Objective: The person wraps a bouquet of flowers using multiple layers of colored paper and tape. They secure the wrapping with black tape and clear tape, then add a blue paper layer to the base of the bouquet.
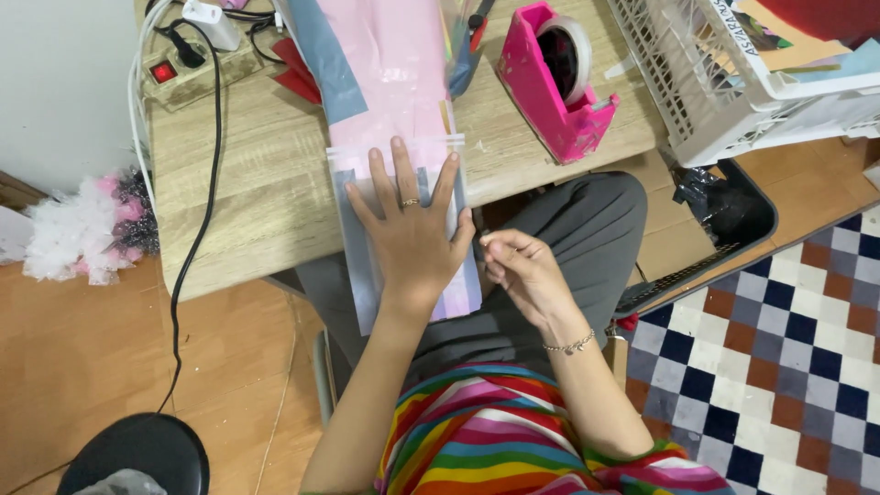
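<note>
Plastic bag (367, 275), clear, pink and blue paper inside.
Left hand (412, 234) flat, fingers wide; right hand (522, 270) pinches its edge, hanging off desk (247, 211).

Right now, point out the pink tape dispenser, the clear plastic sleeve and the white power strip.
Pink tape dispenser (550, 96): head view, on its side wall.
Clear plastic sleeve (359, 275): head view, left part.
White power strip (197, 73): head view, top face.

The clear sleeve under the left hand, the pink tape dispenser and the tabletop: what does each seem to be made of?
Clear sleeve: thin glossy plastic film, probably; pink and blue sheets show through it.
Tape dispenser: moulded hard plastic, smooth pink, slightly shiny.
Tabletop: pale wood grain, matte; solid wood or laminate cannot be told.
The left hand lies flat on the sleeve.
</note>
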